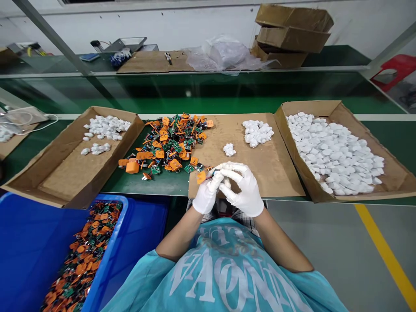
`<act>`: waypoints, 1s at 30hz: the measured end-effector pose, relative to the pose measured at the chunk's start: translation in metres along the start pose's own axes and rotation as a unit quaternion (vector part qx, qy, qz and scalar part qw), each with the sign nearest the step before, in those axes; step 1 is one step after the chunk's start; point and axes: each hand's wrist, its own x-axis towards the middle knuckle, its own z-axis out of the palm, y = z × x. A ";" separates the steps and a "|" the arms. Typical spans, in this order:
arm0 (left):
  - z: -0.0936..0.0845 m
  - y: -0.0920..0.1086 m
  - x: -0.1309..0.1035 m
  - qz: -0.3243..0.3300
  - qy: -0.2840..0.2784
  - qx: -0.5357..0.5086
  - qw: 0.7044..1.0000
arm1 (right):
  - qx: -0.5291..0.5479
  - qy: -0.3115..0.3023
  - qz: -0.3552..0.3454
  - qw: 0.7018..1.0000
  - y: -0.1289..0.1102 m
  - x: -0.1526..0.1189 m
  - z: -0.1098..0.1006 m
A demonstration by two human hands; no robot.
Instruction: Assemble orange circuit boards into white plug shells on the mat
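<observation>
Both of my hands wear white gloves and meet over the near edge of a flat cardboard sheet (279, 173). My left hand (206, 196) is closed around a small circuit board assembly, whose orange part (201, 177) sticks out to the left of the fingers. Curled in beside it, my right hand (244, 188) has its fingertips pinched at the same spot; whatever lies between them is hidden. Just beyond the hands is a little cluster of white pieces (229, 150), with a larger white pile (258, 133) farther right. Left of the sheet lies a heap of orange-and-green circuit assemblies (173, 141).
A cardboard tray (61, 182) with some white pieces stands left. The right tray (394, 173) holds many white discs. Below left, a blue bin (125, 212) contains more assemblies. A back shelf carries a plastic bag (224, 52) and stacked boxes (292, 37).
</observation>
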 end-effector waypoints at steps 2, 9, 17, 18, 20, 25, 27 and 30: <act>0.000 0.003 0.001 -0.011 -0.021 0.025 0.999 | 0.012 -0.013 0.016 1.000 0.000 0.001 -0.001; -0.003 0.013 0.004 -0.075 -0.126 0.038 0.988 | 0.007 -0.064 -0.029 0.998 0.011 0.008 -0.004; -0.003 0.005 0.010 -0.159 -0.154 -0.085 0.971 | 0.144 -0.062 0.080 0.984 0.013 0.007 0.005; -0.003 0.004 0.010 -0.164 -0.151 -0.093 0.970 | 0.160 -0.069 0.097 0.980 0.013 0.006 0.006; -0.004 0.002 0.010 -0.159 -0.140 -0.096 0.973 | 0.199 -0.085 0.136 0.967 0.013 0.004 0.007; -0.008 -0.001 0.011 -0.134 -0.099 -0.096 0.981 | 0.278 -0.073 0.221 0.932 0.012 0.003 0.011; -0.009 -0.003 0.012 -0.145 -0.096 -0.100 0.980 | 0.276 -0.091 0.212 0.933 0.012 0.004 0.011; -0.010 -0.006 0.013 -0.159 -0.085 -0.098 0.979 | 0.204 -0.108 0.162 0.959 0.015 0.007 0.011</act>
